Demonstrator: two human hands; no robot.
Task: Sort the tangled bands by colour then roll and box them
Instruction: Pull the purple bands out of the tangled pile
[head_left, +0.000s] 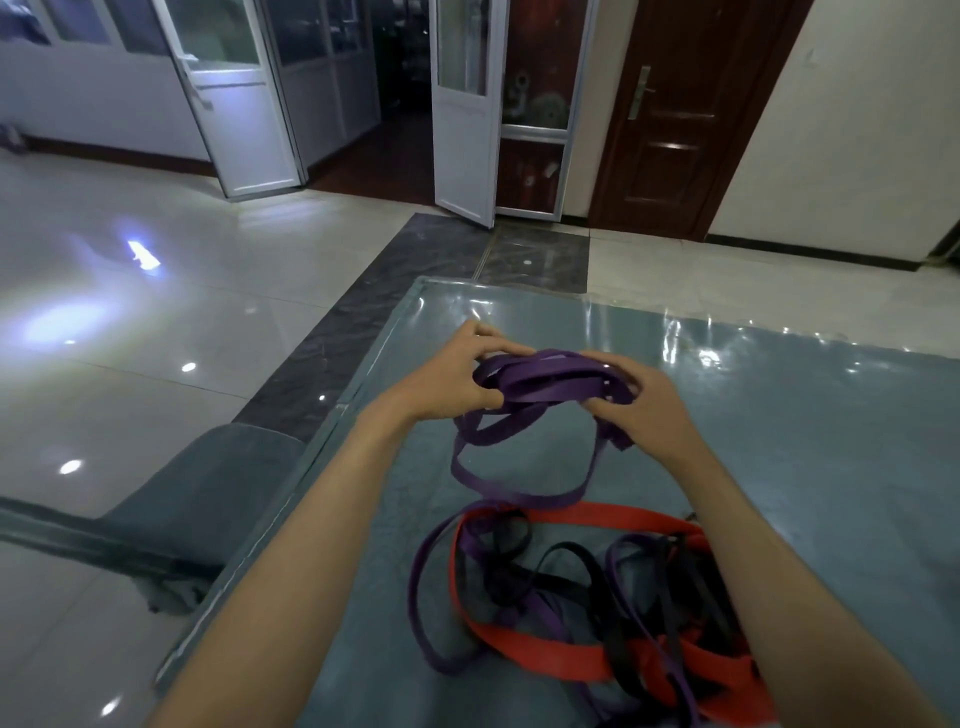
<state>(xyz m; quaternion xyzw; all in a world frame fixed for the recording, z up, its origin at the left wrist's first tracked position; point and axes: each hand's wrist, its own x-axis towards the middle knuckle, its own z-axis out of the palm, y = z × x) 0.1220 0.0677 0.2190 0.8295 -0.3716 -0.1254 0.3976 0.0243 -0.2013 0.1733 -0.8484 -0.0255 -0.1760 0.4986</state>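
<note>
Both bare forearms reach forward over the table (810, 415), which has a blue-grey top under a shiny clear sheet. The left hand (447, 379) and the right hand (644, 400) are raised a little above the surface and face each other, with a bundle of purple bands (550, 382) between them. The left hand grips the left end of this bundle: the thumb is under it and the fingers curl over the top. The right hand grips the right end in the same way, the fingers closed around the coils; how many coils it holds is hard to tell, because the picture is blurred here. From the bundle, loose purple loops hang down to the table. They run to the tangled pile (597, 603) that lies on the table between the forearms, close to the person. In this pile a wide red band (545, 654), thin black bands (618, 649) and more purple ones cross each other. A grey chair (208, 493) stands just beside the left edge of the table.
</note>
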